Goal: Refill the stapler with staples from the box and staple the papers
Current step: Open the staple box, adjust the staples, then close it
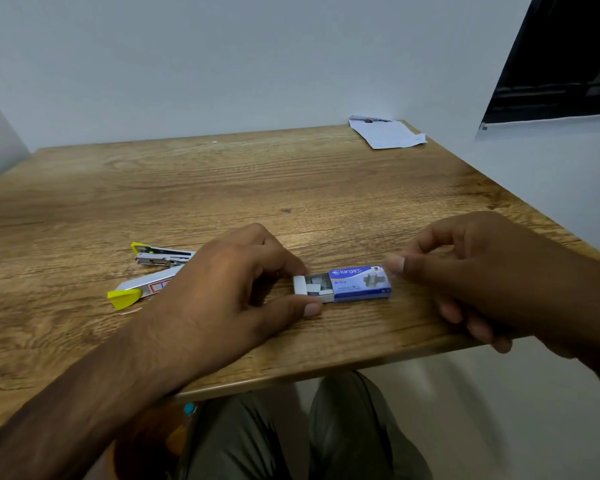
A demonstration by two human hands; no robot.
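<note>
Left hand (pixel 236 282) was right on the job: thumb and forefinger pinched the white tray (pixel 303 289) of the staple box (pixel 361 284), one on the near edge and one on the far edge. The tray stood slid out to the left from the blue sleeve (pixel 359 289), and there they were, silver staples (pixel 317 284) lying loose in the open part.

Over to the right hand (pixel 482 278): its thumb tip sat against the right end of the sleeve, at the far corner. The other fingers were curled, and the lower ones hung off beyond the box near the desk's front edge, not touching it. Whether that thumb made a true grip or only a brace, I could not tell.

The box itself lay flat on the wooden desk (pixel 291 185), close to the front edge and between the two hands, with its printed face up.

Further left, partly behind the left wrist, lay the stapler (pixel 142 286), opened out wide. Its silver top arm with a yellow tip pointed toward the front left. Its other arm (pixel 163 256), also yellow at the end, lay just beyond it, metal channel showing. The two arms splayed apart in a V, and no hand was on them.

Well away at the far right corner of the desk sat the papers (pixel 385 131), white and a bit crumpled, one edge up against the pale wall (pixel 222 64).

Below the front edge, the person's knees in dark trousers (pixel 354 427) showed under the desk.
</note>
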